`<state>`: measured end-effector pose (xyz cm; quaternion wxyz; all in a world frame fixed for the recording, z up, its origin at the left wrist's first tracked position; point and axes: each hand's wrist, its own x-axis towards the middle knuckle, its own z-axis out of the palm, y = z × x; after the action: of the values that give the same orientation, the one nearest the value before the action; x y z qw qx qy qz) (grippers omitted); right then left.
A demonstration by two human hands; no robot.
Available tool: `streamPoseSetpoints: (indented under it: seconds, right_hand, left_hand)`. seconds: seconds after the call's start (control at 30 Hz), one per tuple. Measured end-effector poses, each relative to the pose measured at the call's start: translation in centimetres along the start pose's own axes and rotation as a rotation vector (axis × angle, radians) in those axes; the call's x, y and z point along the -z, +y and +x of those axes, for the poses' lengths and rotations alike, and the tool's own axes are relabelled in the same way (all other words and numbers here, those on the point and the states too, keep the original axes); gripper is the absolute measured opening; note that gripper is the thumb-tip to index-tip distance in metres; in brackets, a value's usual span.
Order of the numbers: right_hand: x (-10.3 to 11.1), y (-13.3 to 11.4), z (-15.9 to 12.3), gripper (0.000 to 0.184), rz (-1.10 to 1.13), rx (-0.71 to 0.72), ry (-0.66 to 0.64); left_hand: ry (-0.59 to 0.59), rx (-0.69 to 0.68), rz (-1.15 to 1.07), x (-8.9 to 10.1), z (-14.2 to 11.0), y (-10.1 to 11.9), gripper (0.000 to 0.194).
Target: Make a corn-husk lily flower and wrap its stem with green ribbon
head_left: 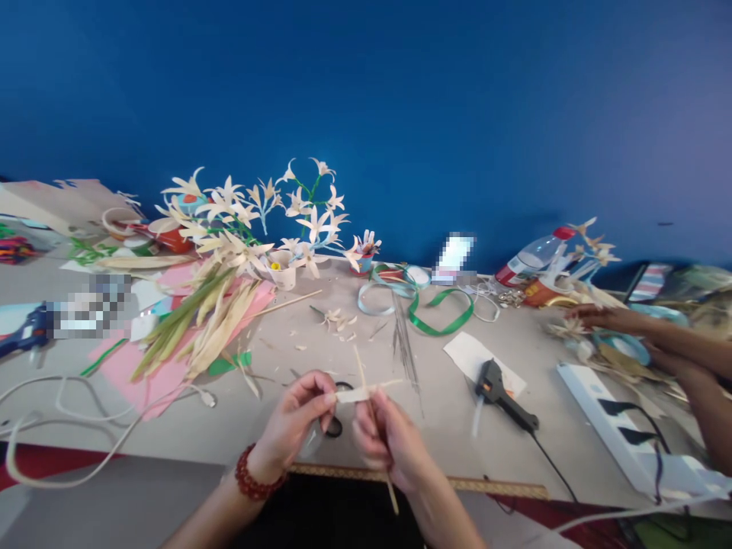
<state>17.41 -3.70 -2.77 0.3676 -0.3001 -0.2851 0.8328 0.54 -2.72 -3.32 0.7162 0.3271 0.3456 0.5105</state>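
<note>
Low over the table's front edge, my left hand (pixel 301 415) pinches one end of a short pale strip of dried husk (pixel 351 396). A red bead bracelet circles the left wrist. My right hand (pixel 389 438) is closed on the strip's other end and on a thin pale stick (pixel 393 496), which pokes out below the fist. Narrow husk slivers (pixel 360 366) stick up and out beside the right fingertips. Behind the left fingers lies something with black loops (pixel 332 425), perhaps scissors, partly hidden. A wooden ruler (pixel 497 486) runs along the table edge below both hands.
A black glue gun (pixel 506 396) and white power strip (pixel 606 427) lie to the right; another person's arms (pixel 646 328) reach in there. Husk flowers (pixel 314 223), dried husks (pixel 214 328) and a white cable (pixel 108 465) are left. Wires (pixel 404 351) and green ribbon (pixel 443 328) lie ahead.
</note>
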Motion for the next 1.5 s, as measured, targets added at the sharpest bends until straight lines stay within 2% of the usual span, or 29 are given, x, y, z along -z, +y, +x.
streamPoseSetpoints:
  seconds: [0.07, 0.13, 0.27, 0.33, 0.4, 0.43, 0.5, 0.6, 0.67, 0.83, 0.9, 0.97, 1.03, 1.13, 1.27, 1.37, 1.5]
  right_hand:
    - [-0.3, 0.5, 0.4, 0.045, -0.191, 0.198, 0.205]
    - [-0.8, 0.9, 0.7, 0.038, -0.339, 0.330, 0.325]
    - [-1.3, 0.2, 0.5, 0.025, -0.521, 0.416, 0.306]
    - [-1.2, -1.0, 0.2, 0.017, -0.678, 0.411, 0.235]
    - [-1.1, -2.2, -0.2, 0.011, -0.876, 0.358, 0.157]
    - [-1.0, -2.7, -0.4, 0.010, -0.971, 0.318, 0.119]
    - [-1.0, -3.3, -0.5, 0.012, -1.123, 0.243, 0.052]
    - [-1.0, -3.4, -0.4, 0.015, -1.216, 0.216, -0.006]
    - [-0.8, -3.4, -0.2, 0.012, -1.234, 0.232, 0.011]
    - [0.5, -3.3, 0.1, 0.004, -1.120, 0.235, 0.130]
    - [0.9, -3.3, 0.2, 0.007, -1.080, 0.231, 0.145]
    - [0.9, -3.2, 0.4, 0.010, -1.059, 0.229, 0.137]
    - [0.8, -3.1, 0.6, 0.012, -1.038, 0.236, 0.122]
    - [0.5, -3.1, 0.7, 0.013, -1.038, 0.255, 0.135]
    - [0.5, -3.3, 0.4, 0.013, -1.090, 0.276, 0.200]
    - [0.4, -3.2, 0.4, 0.010, -1.092, 0.256, 0.156]
    - [0.0, -3.0, 1.0, 0.011, -1.072, 0.289, 0.086]
  left_hand:
    - [0.037, 0.015, -0.024, -0.4, 0.1, -0.6, 0.017]
    - [0.055, 0.029, -0.031, -0.9, 0.1, -1.3, 0.016]
    - [0.045, -0.006, 0.063, -1.0, -0.6, -1.9, 0.014]
    - [0.052, -0.147, 0.231, -0.5, -1.2, -1.5, 0.009]
    - [0.129, -0.454, 0.461, 0.2, -1.8, -0.6, 0.002]
    - [0.136, -0.598, 0.570, 0.5, -2.1, -0.1, 0.008]
    - [0.050, -0.762, 0.800, 0.9, -2.5, 0.8, 0.026]
    - [-0.102, -0.866, 1.085, 0.9, -2.5, 1.8, 0.041]
    - [-0.086, -0.872, 1.217, 0.7, -2.4, 2.0, 0.039]
    - [0.207, -0.879, 1.319, 1.0, -2.1, 2.5, 0.028]
    - [0.272, -0.874, 1.420, 0.9, -2.2, 3.1, 0.020]
    - [0.255, -0.835, 1.561, 0.6, -2.3, 3.8, 0.016]
    - [0.168, -0.816, 1.662, 0.4, -2.3, 4.4, 0.019]
    - [0.103, -0.781, 1.734, 1.1, -2.2, 5.1, 0.022]
    - [0.309, -0.759, 1.664, 3.4, -1.9, 6.1, 0.021]
    - [0.246, -0.754, 1.615, 3.3, -2.0, 6.1, 0.024]
    - [-0.194, -0.605, 1.523, 0.9, -1.6, 4.4, 0.014]
